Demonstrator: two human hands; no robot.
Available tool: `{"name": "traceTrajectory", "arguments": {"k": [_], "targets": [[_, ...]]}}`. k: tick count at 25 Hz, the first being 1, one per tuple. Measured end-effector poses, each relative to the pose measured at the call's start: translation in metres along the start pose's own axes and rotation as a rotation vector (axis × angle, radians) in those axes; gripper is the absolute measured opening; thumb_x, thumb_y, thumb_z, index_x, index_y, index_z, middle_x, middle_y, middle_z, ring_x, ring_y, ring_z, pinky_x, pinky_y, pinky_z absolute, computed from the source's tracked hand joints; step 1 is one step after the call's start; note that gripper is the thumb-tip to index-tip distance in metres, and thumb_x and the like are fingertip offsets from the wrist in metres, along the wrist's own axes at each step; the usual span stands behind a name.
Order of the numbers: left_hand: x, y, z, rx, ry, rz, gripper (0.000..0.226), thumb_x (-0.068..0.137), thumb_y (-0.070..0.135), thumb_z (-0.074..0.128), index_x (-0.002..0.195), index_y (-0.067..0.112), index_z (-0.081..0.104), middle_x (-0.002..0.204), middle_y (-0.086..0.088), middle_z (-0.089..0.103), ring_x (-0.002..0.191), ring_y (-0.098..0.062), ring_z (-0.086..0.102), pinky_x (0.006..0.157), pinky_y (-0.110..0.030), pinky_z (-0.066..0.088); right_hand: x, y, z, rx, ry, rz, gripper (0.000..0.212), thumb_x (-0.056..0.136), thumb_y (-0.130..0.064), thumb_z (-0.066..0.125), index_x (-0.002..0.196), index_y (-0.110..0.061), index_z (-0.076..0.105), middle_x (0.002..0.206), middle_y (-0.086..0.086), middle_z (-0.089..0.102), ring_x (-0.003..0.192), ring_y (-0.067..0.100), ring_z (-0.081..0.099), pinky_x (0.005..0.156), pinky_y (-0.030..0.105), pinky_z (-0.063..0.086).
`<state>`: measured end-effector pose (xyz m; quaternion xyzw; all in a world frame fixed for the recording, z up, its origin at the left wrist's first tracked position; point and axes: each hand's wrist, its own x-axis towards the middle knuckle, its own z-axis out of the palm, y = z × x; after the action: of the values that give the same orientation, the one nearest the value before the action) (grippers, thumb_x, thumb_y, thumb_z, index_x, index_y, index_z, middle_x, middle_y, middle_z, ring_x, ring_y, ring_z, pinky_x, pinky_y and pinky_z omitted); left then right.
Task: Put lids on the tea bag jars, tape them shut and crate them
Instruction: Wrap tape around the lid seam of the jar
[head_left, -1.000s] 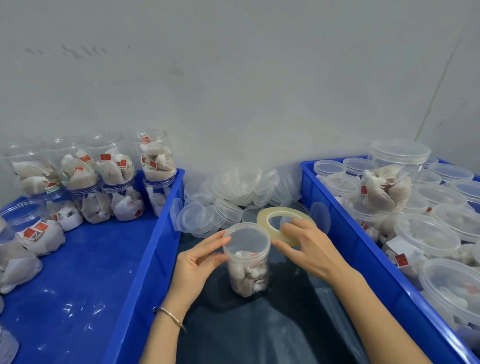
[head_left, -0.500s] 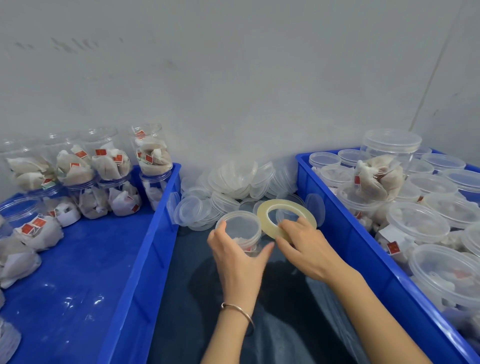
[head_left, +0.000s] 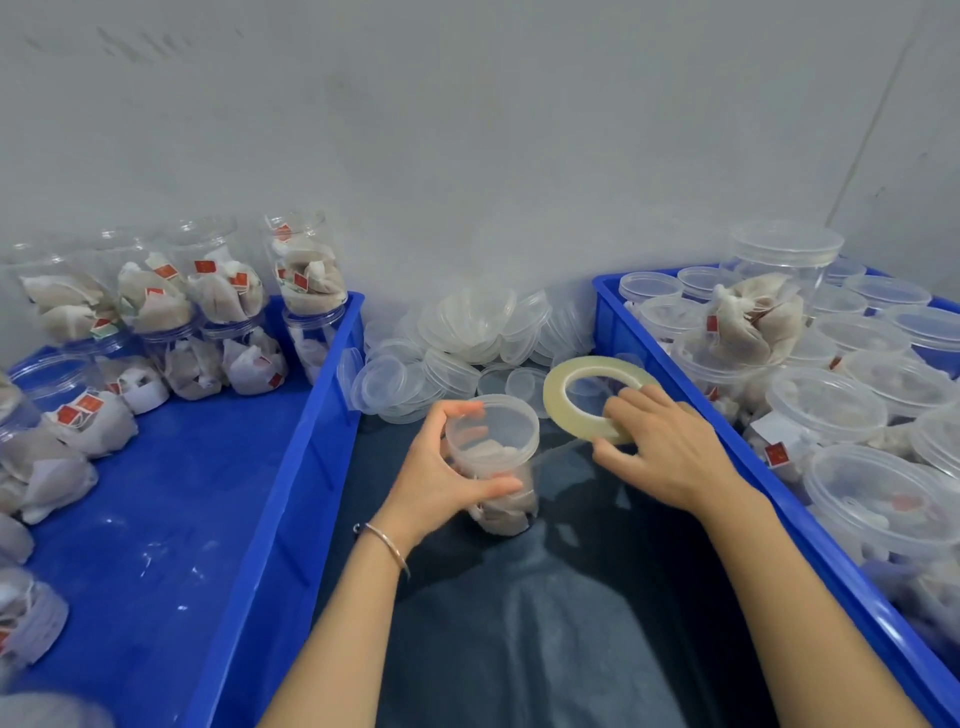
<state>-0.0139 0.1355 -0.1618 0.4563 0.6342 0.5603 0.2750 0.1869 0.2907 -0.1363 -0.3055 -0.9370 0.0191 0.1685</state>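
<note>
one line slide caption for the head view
Left hand grips a lidded tea bag jar while right hand takes the tape roll.

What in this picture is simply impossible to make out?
- Head view: whether the tape roll has a loose end; the right hand covers its near edge.
- The jar: its left side, hidden by the left hand; the lid is clear, so whether it is fully seated cannot be told.
- Red tags on the crated jars: print too small.
- Right crate: cut off by the frame edge.
</note>
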Motion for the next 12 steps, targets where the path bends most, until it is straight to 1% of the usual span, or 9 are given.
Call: {"name": "traceTrajectory", "arguments": {"k": [1, 2, 4, 7, 9, 10, 11, 12], "targets": [[0.001, 0.001, -0.001, -0.029, -0.061, -0.003, 0.076, 0.057, 0.001, 0.09, 0.119, 0.019, 0.05, 0.129, 0.008, 0.055, 0.118, -0.003, 0.056, 0.094, -0.036, 0.053, 0.005, 0.0, 0.0, 0.004, -0.017, 0.007, 0.03, 0.086, -0.049, 0.043, 0.083, -0.019, 0.049, 0.088, -0.011, 0.047, 0.091, 0.01, 0.041, 0.069, 0.029, 0.032], [0.004, 0.004, -0.002, -0.039, -0.121, -0.001, 0.075, 0.057, -0.002, 0.089, 0.119, 0.017, 0.05, 0.13, 0.006, 0.056, 0.12, -0.005, 0.055, 0.094, -0.035, 0.053, 0.013, -0.002, -0.001, 0.017, -0.042, 0.004, 0.029, 0.087, -0.047, 0.046, 0.084, -0.019, 0.049, 0.089, -0.012, 0.046, 0.093, 0.01, 0.04, 0.067, 0.03, 0.032], [0.012, 0.008, -0.005, -0.019, -0.239, -0.013, 0.074, 0.06, -0.004, 0.087, 0.121, 0.017, 0.05, 0.128, 0.006, 0.057, 0.121, -0.007, 0.054, 0.095, -0.028, 0.05, 0.026, -0.008, -0.003, 0.079, -0.096, -0.023, 0.026, 0.087, -0.045, 0.048, 0.082, -0.019, 0.047, 0.088, -0.013, 0.044, 0.096, 0.009, 0.035, 0.063, 0.029, 0.031], [0.022, 0.013, -0.018, 0.044, -0.367, -0.059, 0.079, 0.063, -0.003, 0.085, 0.126, 0.023, 0.047, 0.129, 0.006, 0.054, 0.121, -0.008, 0.054, 0.102, -0.026, 0.045, 0.035, -0.011, -0.002, 0.137, -0.101, -0.089, 0.025, 0.087, -0.045, 0.049, 0.084, -0.02, 0.05, 0.092, -0.011, 0.045, 0.1, 0.011, 0.034, 0.067, 0.032, 0.036], [0.025, 0.017, -0.022, 0.118, -0.435, -0.09, 0.091, 0.064, 0.001, 0.086, 0.135, 0.03, 0.037, 0.131, 0.01, 0.051, 0.122, -0.006, 0.051, 0.102, -0.022, 0.043, 0.032, -0.009, 0.0, 0.169, -0.092, -0.121, 0.023, 0.089, -0.043, 0.051, 0.087, -0.02, 0.052, 0.093, -0.011, 0.047, 0.102, 0.012, 0.036, 0.07, 0.034, 0.041], [0.026, 0.022, -0.024, 0.176, -0.458, -0.112, 0.099, 0.064, 0.003, 0.087, 0.14, 0.032, 0.03, 0.131, 0.013, 0.049, 0.123, -0.004, 0.05, 0.101, -0.018, 0.042, 0.03, -0.008, 0.0, 0.2, -0.086, -0.122, 0.023, 0.089, -0.044, 0.051, 0.087, -0.021, 0.053, 0.091, -0.011, 0.048, 0.1, 0.012, 0.038, 0.069, 0.034, 0.042], [0.029, 0.029, -0.024, 0.263, -0.473, -0.134, 0.104, 0.064, 0.007, 0.088, 0.142, 0.032, 0.025, 0.13, 0.015, 0.048, 0.125, -0.005, 0.048, 0.1, -0.016, 0.041, 0.028, -0.007, 0.0, 0.235, -0.081, -0.11, 0.024, 0.088, -0.047, 0.052, 0.085, -0.023, 0.054, 0.086, -0.013, 0.048, 0.093, 0.012, 0.04, 0.066, 0.033, 0.042], [0.031, 0.037, -0.023, 0.38, -0.485, -0.144, 0.104, 0.063, 0.01, 0.089, 0.142, 0.029, 0.024, 0.13, 0.013, 0.047, 0.126, -0.008, 0.047, 0.101, -0.017, 0.04, 0.026, -0.006, -0.002, 0.266, -0.081, -0.083, 0.027, 0.087, -0.05, 0.053, 0.083, -0.023, 0.056, 0.079, -0.013, 0.048, 0.083, 0.012, 0.043, 0.063, 0.033, 0.042]]}}
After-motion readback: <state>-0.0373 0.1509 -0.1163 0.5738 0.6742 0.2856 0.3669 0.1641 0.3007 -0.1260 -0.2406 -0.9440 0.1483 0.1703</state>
